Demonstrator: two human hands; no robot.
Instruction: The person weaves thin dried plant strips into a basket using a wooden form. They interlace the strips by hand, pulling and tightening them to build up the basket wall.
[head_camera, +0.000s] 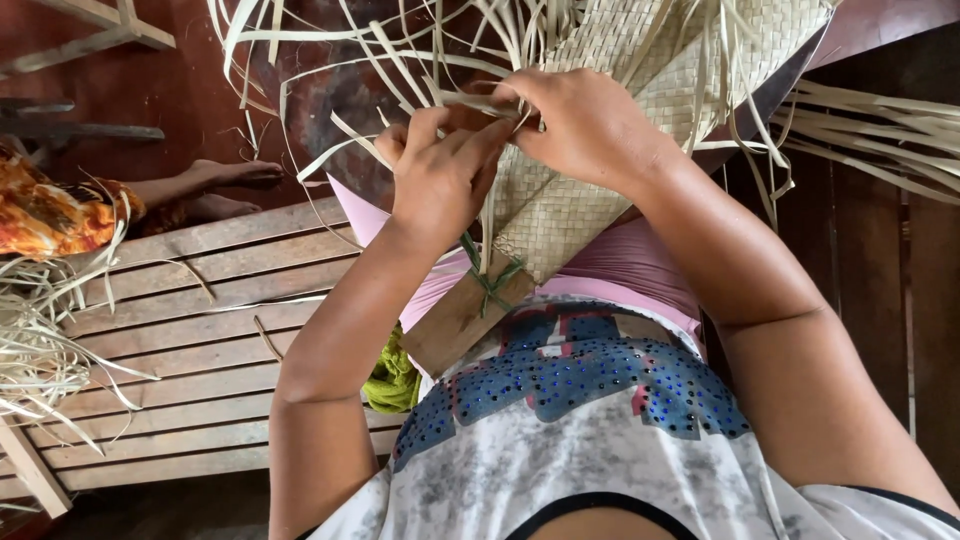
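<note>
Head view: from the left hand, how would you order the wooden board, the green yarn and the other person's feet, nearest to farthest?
From the left hand:
1. Wooden board, just below it, on the lap.
2. Green yarn, lower, beside the left forearm.
3. Feet of the other person, far off to the left on the floor.

Wooden slat bench (200, 300) under person. Pile of pale dry strips (40, 340) on left end. Green cloth (393, 380) on slats near lap.
</note>
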